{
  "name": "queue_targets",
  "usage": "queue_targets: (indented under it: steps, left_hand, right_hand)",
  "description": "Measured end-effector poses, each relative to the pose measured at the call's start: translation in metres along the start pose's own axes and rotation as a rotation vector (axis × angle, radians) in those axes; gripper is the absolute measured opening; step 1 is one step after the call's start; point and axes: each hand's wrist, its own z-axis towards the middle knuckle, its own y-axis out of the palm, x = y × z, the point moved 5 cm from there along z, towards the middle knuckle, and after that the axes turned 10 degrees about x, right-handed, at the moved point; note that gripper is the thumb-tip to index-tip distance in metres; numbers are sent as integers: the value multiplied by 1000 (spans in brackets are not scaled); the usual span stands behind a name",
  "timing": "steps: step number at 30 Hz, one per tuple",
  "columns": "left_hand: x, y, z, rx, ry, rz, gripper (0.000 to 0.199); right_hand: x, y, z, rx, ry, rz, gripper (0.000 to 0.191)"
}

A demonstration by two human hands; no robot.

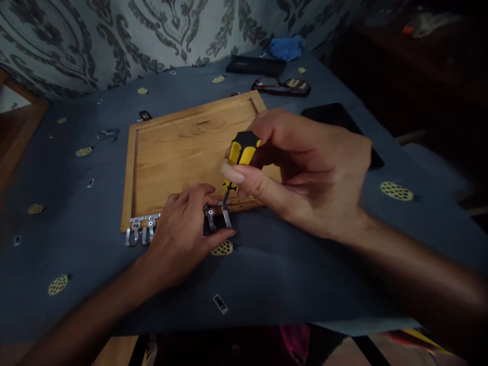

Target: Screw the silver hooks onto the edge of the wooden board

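A wooden board (171,157) with a raised rim lies flat on the table, metal hooks along its near edge. Pinched between the thumb and fingers of my right hand (316,173) is a small yellow-and-black screwdriver (242,152). Its shaft points down, and the tip meets the base of the rightmost metal hook (227,218). My left hand (183,221) grips the near edge of the board, fingers on top and thumb beside that hook. Another hook (210,218) with a screw shows by the left fingers. Further left, a hook (151,226) is partly beside my hand.
Loose metal hooks (108,134) lie left of the board on the blue tablecloth (114,300). Behind are eyeglasses (281,86), a black case (255,66) and a blue cloth (286,48). A dark flat device (331,114) sits behind my right hand. A wooden frame (23,132) stands far left.
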Motion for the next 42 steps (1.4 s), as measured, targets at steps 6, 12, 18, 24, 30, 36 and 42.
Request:
queue_targets:
  steps: [6, 12, 18, 24, 30, 36, 42]
  left_hand:
    - [0, 1, -1, 28, 52, 25, 49]
    - [3, 0, -2, 58, 104, 41, 49]
    - [2, 0, -1, 26, 87, 26, 48]
    - [1, 1, -3, 35, 111, 25, 51]
    - [1, 1, -3, 64, 143, 28, 54]
    - [2, 0, -2, 57, 131, 43, 55]
    - [2, 0, -2, 13, 82, 25, 57]
  right_hand:
    - [-2, 6, 1, -124, 89, 219, 28]
    - [-9, 4, 5, -247, 82, 225, 17]
    - [-10, 2, 7, -316, 34, 222, 10]
    - [-6, 3, 4, -120, 48, 144, 24]
    - [-7, 6, 1, -68, -1, 53, 28]
    - [-7, 6, 2, -116, 30, 129, 16]
    - [-9, 2, 0, -118, 194, 226, 19]
